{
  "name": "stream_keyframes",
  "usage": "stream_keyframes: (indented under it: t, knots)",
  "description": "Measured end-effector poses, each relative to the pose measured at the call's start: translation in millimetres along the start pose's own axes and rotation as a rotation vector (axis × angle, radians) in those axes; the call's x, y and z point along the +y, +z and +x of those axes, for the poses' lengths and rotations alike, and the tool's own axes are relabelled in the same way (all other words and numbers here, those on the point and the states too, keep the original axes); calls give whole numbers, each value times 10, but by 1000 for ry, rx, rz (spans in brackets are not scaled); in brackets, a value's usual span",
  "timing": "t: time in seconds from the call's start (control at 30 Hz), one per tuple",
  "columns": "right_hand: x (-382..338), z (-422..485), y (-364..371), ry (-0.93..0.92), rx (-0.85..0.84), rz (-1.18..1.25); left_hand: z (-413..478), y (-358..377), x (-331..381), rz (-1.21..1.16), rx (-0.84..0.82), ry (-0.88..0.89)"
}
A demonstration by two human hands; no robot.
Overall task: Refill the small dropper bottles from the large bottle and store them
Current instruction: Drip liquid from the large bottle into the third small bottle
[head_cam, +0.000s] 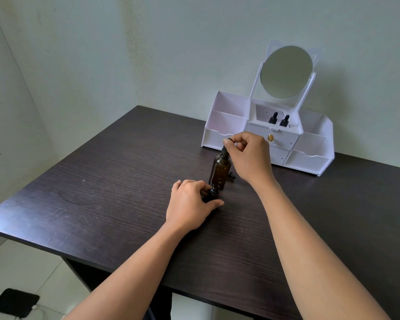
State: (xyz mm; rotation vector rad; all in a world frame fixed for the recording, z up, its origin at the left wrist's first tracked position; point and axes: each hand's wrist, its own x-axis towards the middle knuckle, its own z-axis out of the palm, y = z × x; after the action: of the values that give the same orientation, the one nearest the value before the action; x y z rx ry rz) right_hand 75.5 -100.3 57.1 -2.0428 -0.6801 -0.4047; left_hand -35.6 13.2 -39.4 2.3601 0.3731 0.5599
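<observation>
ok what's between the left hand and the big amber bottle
In the head view, the small bottle, uncapped and held by the left hand, stands just in front of the large amber bottle.

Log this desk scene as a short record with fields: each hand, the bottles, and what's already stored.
left hand: grips small bottle standing on table; neck looks uncapped
right hand: pinches dropper atop large amber bottle
large amber bottle: upright, just behind small bottle
black piece: on table beside large amber bottle, likely a cap
stored: two dropper bottles in organizer middle compartment, below mirror
</observation>
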Motion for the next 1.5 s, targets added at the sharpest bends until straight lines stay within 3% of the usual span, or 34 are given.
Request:
stream_keyframes:
  t: [1.5]
  knots:
    - [-4, 7, 9, -14, -21, -24, -10, -6, 3, 2, 0, 4]
